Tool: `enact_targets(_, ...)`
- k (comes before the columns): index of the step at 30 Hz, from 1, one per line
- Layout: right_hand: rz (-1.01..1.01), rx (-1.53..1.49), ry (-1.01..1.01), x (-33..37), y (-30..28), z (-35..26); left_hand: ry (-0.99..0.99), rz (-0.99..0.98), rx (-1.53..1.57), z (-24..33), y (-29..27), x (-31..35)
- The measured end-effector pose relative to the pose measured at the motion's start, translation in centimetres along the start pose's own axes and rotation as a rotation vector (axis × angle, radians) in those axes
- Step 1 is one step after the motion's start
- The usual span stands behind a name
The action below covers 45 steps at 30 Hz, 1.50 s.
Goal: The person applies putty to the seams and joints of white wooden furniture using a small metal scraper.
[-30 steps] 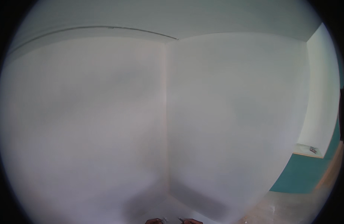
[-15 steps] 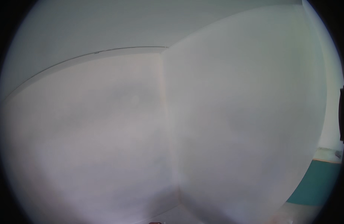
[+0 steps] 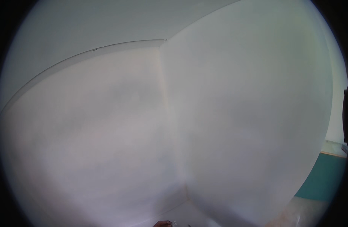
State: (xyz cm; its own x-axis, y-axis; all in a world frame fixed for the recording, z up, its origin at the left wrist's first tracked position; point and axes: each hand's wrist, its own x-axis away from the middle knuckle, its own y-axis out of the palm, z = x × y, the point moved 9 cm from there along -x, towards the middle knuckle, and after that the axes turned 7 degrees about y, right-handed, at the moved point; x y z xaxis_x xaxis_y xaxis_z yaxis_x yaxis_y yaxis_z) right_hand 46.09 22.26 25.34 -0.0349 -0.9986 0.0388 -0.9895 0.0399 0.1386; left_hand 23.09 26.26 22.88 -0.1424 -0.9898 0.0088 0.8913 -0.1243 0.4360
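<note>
At the lower edge, just left of the middle, the top of a hand [image 3: 162, 224] shows; by its place I take it for my left hand. Its fingers look bent and closed, though most of the hand is cut off. Against the fingertips is a small clear, shiny thing [image 3: 174, 223], too little of it in view to name. A tiny dark tip [image 3: 189, 226] pokes up to its right; I cannot tell what it belongs to. My right hand is not in view.
Two pale walls [image 3: 94, 143] meet at an upright corner in front of me, under a grey-green ceiling [image 3: 90, 22]. Beyond the right wall's edge are a teal panel [image 3: 323, 177] and a light ledge [image 3: 334, 148]. A dark shape [image 3: 347, 115] stands at the right rim.
The view has tipped down a little, so the ceiling line sits higher. More of the hand shows at the lower edge, and the clear thing beside it shows more plainly.
</note>
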Motion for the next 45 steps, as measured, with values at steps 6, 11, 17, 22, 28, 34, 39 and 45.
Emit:
enact_targets(6,-0.029,-0.007,0.063,0.0,1.7,0.0,-0.106,0.001,-0.185,0.1,-1.6,0.7)
enact_targets(11,-0.107,0.021,0.308,-1.7,0.5,2.7,-0.2,0.009,-0.251,-2.6,-2.8,0.2)
enact_targets(17,-0.182,0.206,0.03,-7.2,3.1,-9.3,-0.132,-0.142,-0.258,5.3,1.0,-5.8)
enact_targets(22,-0.319,0.293,-0.097,-9.5,5.0,-12.2,-0.139,-0.13,-0.179,7.2,1.8,-6.8)
enact_targets(28,-0.335,0.295,-0.126,-9.5,4.9,-12.8,-0.109,-0.156,-0.151,8.1,3.6,-6.6)
enact_targets(34,-0.296,0.366,-0.144,-10.1,5.2,-12.5,-0.13,-0.155,-0.18,8.8,3.9,-6.7)
enact_targets(39,-0.327,0.399,-0.079,-9.8,5.5,-13.3,-0.069,-0.143,-0.125,8.1,3.5,-6.7)
enact_targets(45,-0.265,0.455,-0.162,-9.9,5.0,-11.0,-0.106,-0.121,-0.104,7.8,3.2,-7.1)
